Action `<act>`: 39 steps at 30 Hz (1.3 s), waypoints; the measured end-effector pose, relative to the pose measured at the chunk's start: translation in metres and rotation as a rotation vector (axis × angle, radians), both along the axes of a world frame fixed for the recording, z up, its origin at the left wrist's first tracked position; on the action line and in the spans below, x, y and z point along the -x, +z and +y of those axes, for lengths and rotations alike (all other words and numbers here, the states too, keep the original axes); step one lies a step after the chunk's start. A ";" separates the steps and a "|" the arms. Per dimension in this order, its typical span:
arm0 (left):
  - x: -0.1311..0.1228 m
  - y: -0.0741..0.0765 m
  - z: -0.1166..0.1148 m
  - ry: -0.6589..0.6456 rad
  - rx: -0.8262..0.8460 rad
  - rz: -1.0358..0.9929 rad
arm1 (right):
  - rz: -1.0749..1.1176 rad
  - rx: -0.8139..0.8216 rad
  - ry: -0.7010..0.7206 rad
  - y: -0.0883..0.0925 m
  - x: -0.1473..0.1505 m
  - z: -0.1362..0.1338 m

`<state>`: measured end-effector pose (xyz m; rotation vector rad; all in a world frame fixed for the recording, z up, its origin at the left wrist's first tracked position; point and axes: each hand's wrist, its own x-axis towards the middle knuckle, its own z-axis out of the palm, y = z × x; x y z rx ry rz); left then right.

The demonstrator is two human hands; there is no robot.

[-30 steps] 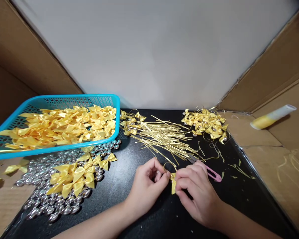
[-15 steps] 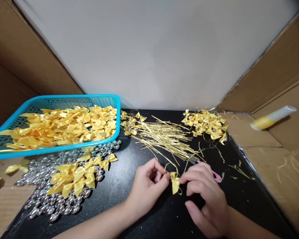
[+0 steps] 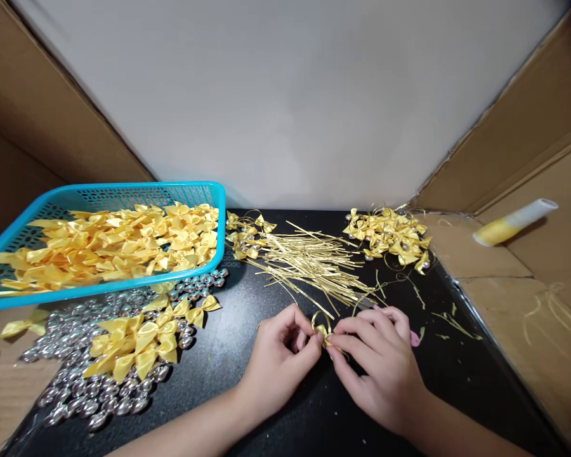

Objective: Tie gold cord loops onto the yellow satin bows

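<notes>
A small yellow ribbon bow (image 3: 323, 331) with a thin gold loop is held low over the black table, mostly covered by fingers. Thumb and forefinger of my left hand (image 3: 283, 355) pinch it from the left. My right hand (image 3: 380, 368) is closed on the bow's right side, its fingertips almost meeting those of the left. Just beyond both hands lies a heap of gold twist ties (image 3: 314, 260). A pink handle (image 3: 414, 338), probably of scissors, peeks out beside my right hand; the rest is hidden under it.
At the left stands a blue basket (image 3: 124, 280) of yellow bows. In front lie silver beads (image 3: 71, 330) with loose bows (image 3: 145, 336) on top. Bows with beads and gold loops (image 3: 387, 235) are piled at the back right. A yellow-and-white tube (image 3: 514, 222) rests on cardboard.
My right hand has moved left and its thumb and fingers have closed on the bow, now largely covering it. The left hand keeps its pinch. The view has shifted slightly.
</notes>
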<state>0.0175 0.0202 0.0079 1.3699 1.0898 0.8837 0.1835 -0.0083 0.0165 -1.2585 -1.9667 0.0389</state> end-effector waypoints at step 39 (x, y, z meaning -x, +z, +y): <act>0.000 -0.001 0.000 0.019 0.014 -0.029 | -0.087 0.387 0.323 0.072 -0.031 -0.012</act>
